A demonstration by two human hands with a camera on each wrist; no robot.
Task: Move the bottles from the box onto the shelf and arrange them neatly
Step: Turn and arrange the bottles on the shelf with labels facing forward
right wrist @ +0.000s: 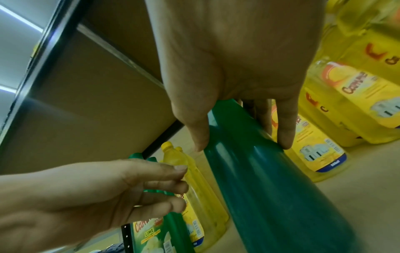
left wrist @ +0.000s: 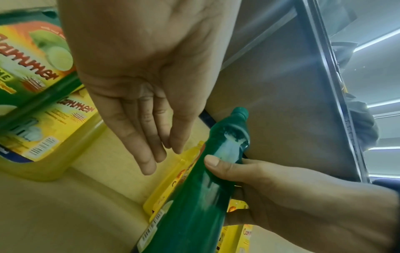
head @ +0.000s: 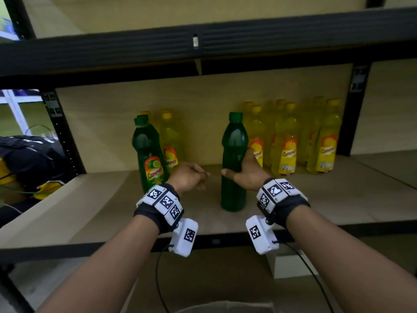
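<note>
A dark green bottle (head: 233,177) stands upright on the wooden shelf board (head: 90,206), its label turned away. My right hand (head: 239,168) grips its middle, thumb in front and fingers behind; the right wrist view shows the same hold of the hand (right wrist: 242,143) on the bottle (right wrist: 270,188). My left hand (head: 202,176) hovers just left of it, holding nothing, with its fingers (left wrist: 151,154) straight and relaxed. Green labelled bottles (head: 150,154) and a yellow bottle (head: 171,141) stand at the left. Several yellow bottles (head: 286,143) stand in rows at the right.
The black beam of the upper shelf (head: 203,48) runs low overhead. Black uprights (head: 63,132) frame the bay on both sides. A dark bag (head: 29,159) lies beyond the left upright. Below the shelf edge a pale box (head: 291,265) stands on the floor.
</note>
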